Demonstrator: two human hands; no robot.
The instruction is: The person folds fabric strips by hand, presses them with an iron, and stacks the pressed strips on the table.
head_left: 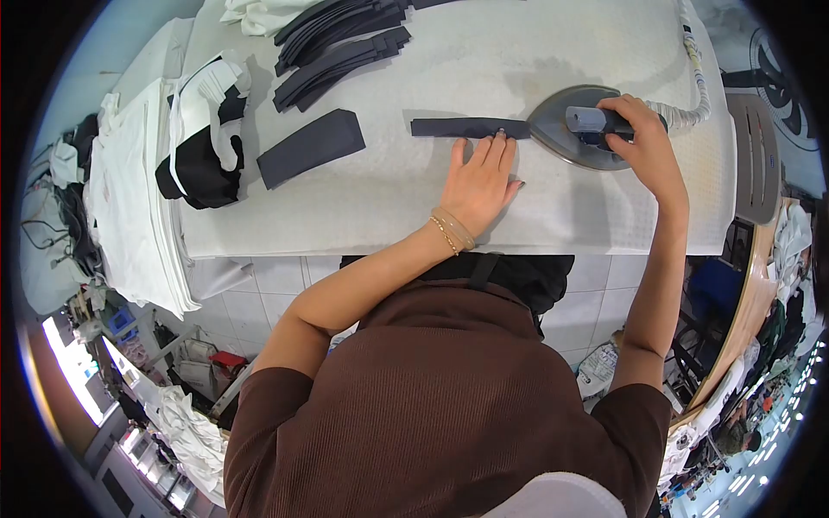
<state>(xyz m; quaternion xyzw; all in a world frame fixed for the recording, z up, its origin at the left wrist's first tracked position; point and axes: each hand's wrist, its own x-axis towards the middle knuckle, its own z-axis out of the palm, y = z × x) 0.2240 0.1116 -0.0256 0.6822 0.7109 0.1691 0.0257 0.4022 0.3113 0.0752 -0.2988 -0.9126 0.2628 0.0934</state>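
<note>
Iron (570,138) at R end of dark strip (440,128)

The R hand (643,142) was clamped on the iron's handle. The L hand (481,180) lay w/ fingers slightly apart, tips touching the strip, which was flat on the white table (371,216). One wider dark piece (313,148) lay at left; stacks of dark pcs. (345,66) were farther.

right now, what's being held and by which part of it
The right hand holds the iron by its handle. The left hand only touches the dark strip, with no visible grip.
</note>
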